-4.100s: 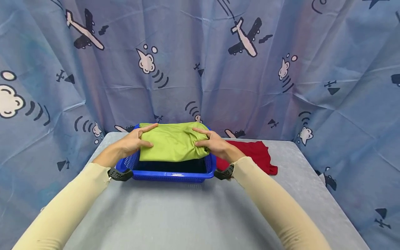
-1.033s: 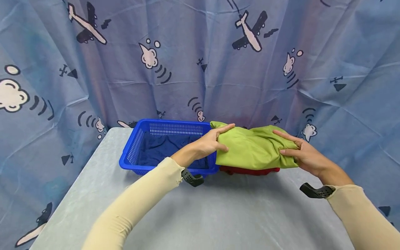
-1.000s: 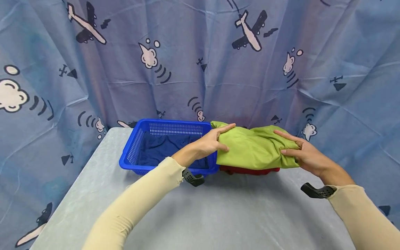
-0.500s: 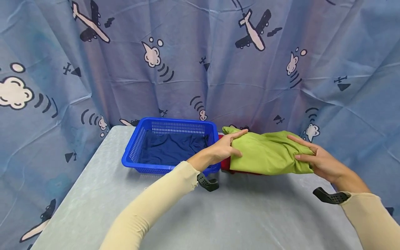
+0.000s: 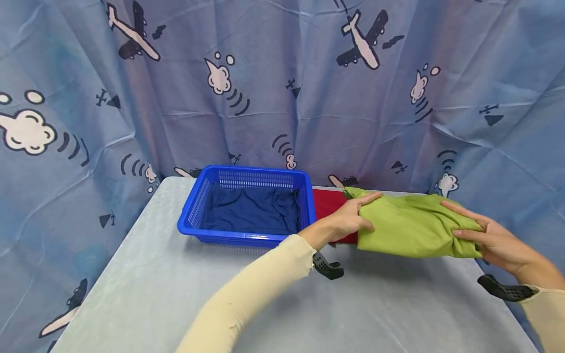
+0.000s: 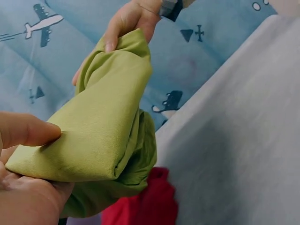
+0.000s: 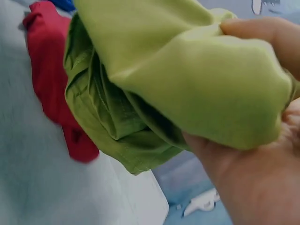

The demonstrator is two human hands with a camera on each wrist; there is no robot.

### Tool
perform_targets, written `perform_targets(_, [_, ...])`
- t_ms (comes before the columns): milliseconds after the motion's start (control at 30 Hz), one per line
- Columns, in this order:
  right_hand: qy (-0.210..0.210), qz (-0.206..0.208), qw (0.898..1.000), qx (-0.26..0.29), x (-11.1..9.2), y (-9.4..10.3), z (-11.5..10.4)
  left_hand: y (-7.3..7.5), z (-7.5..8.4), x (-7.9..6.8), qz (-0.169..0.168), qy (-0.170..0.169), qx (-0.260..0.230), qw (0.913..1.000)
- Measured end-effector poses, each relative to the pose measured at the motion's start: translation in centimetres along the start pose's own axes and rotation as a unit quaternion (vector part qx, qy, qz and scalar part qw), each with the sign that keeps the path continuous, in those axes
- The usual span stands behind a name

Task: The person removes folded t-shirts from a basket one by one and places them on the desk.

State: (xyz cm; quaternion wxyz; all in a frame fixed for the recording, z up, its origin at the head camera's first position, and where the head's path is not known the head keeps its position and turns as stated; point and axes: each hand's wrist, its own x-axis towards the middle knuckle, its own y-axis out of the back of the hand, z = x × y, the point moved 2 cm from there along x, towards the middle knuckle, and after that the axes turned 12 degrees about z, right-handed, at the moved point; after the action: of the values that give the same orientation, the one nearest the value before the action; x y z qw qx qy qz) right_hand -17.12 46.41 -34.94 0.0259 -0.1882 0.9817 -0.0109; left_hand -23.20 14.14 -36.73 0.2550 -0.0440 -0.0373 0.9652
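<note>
A folded lime-green garment [image 5: 410, 226] is held up between both hands over the right side of the table. My left hand [image 5: 350, 217] pinches its left end, thumb on top in the left wrist view. At the other end my right hand [image 5: 503, 245] grips a bunched part of the green garment [image 7: 187, 79], with loose folds hanging below. Behind and below it lies a red garment [image 5: 328, 203], partly hidden by the green one and my left hand. The red garment [image 6: 150, 199] shows beneath the green folds in the left wrist view.
A blue plastic basket [image 5: 247, 237] with perforated walls stands left of the red garment. Inside it lies a dark blue garment [image 5: 251, 211]. The grey table [image 5: 176, 289] ends at the back against a blue curtain [image 5: 265, 73] printed with planes.
Both hands have carried the green garment from above the basket to the right, past the red garment. The dark blue garment in the basket and the red one's left part are uncovered.
</note>
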Motion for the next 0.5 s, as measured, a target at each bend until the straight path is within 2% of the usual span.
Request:
perform_targets(233, [0.012,0.042,0.999,-0.02,-2.3,2.8,1.3,-3.1,-1.2,0.5,0.021,0.039,-0.012,0.9989])
perform_targets(433, [-0.01,0.083,0.995,-0.062,-3.5,4.4,2.0,-5.1,-1.8,1.2,0.04,0.043,-0.002,0.9983])
perform_targets(500, [-0.017,0.084,0.995,-0.052,-4.0,4.9,2.1,-5.8,-2.1,1.4,0.044,0.046,-0.003,0.998])
